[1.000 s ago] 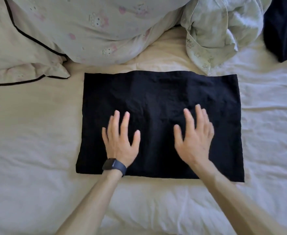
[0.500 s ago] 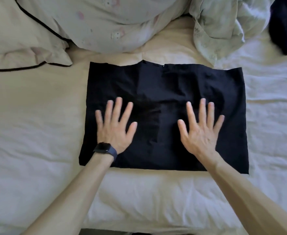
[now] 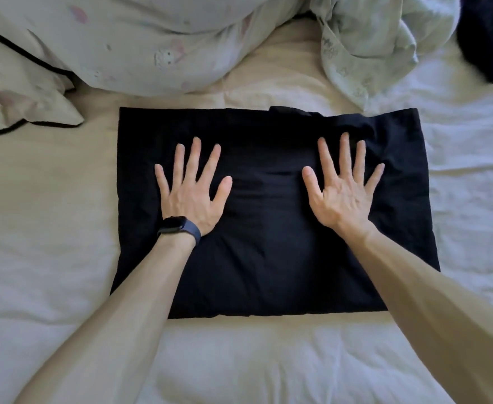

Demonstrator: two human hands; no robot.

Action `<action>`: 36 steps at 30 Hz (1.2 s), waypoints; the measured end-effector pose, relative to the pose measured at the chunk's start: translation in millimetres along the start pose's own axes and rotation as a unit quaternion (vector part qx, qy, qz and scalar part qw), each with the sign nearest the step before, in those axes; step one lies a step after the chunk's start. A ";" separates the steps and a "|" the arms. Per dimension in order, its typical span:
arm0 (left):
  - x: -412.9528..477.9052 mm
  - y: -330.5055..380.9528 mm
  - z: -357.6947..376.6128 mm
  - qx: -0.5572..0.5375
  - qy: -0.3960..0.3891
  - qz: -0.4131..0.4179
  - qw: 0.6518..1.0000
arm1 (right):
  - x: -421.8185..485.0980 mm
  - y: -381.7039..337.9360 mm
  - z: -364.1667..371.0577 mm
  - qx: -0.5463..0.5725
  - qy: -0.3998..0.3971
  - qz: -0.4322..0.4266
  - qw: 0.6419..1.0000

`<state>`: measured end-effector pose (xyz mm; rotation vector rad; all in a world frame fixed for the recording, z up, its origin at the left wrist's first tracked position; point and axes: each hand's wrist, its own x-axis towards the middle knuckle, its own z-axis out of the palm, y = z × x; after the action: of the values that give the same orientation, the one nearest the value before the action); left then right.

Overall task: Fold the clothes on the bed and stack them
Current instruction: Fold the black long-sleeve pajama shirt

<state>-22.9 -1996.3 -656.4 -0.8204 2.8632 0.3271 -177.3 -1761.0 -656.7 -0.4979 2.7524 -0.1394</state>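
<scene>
Garment: we log a black garment (image 3: 268, 258) folded into a flat rectangle, lying in the middle of the bed (image 3: 50, 258) with its long side across our view. A small tab of cloth pokes past its far edge near the middle.
Left hand: the left hand (image 3: 191, 193) lies palm down on the left half of the garment, fingers straight and spread apart, gripping nothing.
Right hand: the right hand (image 3: 341, 196) lies palm down on the right half, fingers also straight and splayed, holding nothing.
Wrist: a dark smartwatch (image 3: 178, 224) sits on the left wrist.
Surface: creases show near the far right corner of the garment, just beyond the right fingertips. The near edge looks straight.
Step in hand: we judge this to be pressing the fold flat.
Done: one garment is folded to a tidy rectangle, as far as we can see.
Left to do: a pale green garment (image 3: 365, 39) lies crumpled just beyond the far right corner, unfolded. A dark navy piece (image 3: 490, 33) is cut off by the top right of the frame, and we cannot tell whether it is folded. We see no stack in view.
Progress: we estimate early to middle, since stacking has not begun.
Next move: we expect a further fold or a lift to a stacking spot, and either calls for a grip on an edge.
Surroundings: a pillow with black piping (image 3: 20, 91) lies at far left, with a patterned duvet (image 3: 152, 39) behind the garment.
</scene>
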 end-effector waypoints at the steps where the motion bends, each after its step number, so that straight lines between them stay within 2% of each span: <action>1: 1.5 -3.0 -3.0 0.000 -0.004 -0.010 1.000 | 0.7 6.2 -2.1 0.004 -0.003 0.026 1.000; 3: 7.7 -7.6 -10.1 0.001 -0.003 -0.030 1.000 | 3.8 19.7 -8.2 0.002 -0.013 0.064 0.998; 7: 16.2 -13.0 -24.8 -0.034 0.014 -0.178 0.983 | 4.4 46.9 -24.9 0.000 -0.021 0.144 0.989; 9: 6.1 -9.5 -29.6 -0.041 0.035 -0.199 0.978 | -2.6 53.5 -35.1 0.022 0.001 0.165 0.986; 12: -31.0 20.4 -28.3 -0.014 0.061 -0.088 0.994 | -30.7 33.0 -39.4 0.037 0.040 0.085 0.995; 15: -83.3 72.7 -15.1 -0.046 0.025 0.011 0.999 | -76.5 -5.3 -26.4 0.045 0.048 -0.054 0.996; 17: -118.8 96.8 -6.1 -0.048 -0.016 0.037 0.998 | -101.5 -16.0 -13.5 0.014 0.032 -0.129 0.991; 18: -133.5 101.1 -3.0 -0.048 -0.036 0.031 0.998 | -108.8 -12.4 -9.6 -0.003 0.012 -0.140 0.990; 21: -161.2 96.1 -1.3 -0.039 -0.069 -0.011 0.997 | -114.5 26.0 -11.9 -0.029 -0.050 -0.075 0.996; 24: -170.5 106.3 -4.8 -0.013 -0.056 0.005 0.998 | -114.2 82.5 -24.9 -0.032 -0.082 -0.016 0.996; 27: -177.6 149.5 -2.8 -0.006 -0.062 0.102 0.993 | -117.1 142.5 -42.0 -0.013 -0.092 0.033 0.995; 31: -179.7 236.3 16.9 0.030 -0.170 0.219 0.960 | -120.9 222.3 -56.5 -0.002 -0.120 0.082 0.989; 33: -179.6 282.1 28.0 0.051 -0.208 0.215 0.953 | -121.6 255.1 -58.7 0.002 -0.141 0.070 0.988; 36: -177.5 332.6 24.3 0.079 -0.180 0.150 0.969 | -125.1 285.0 -58.4 -0.006 -0.153 0.036 0.988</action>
<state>-50.1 -1625.5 -588.8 -0.2632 2.6177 0.2454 -179.2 -1448.2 -607.0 -0.3870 2.4666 -0.0261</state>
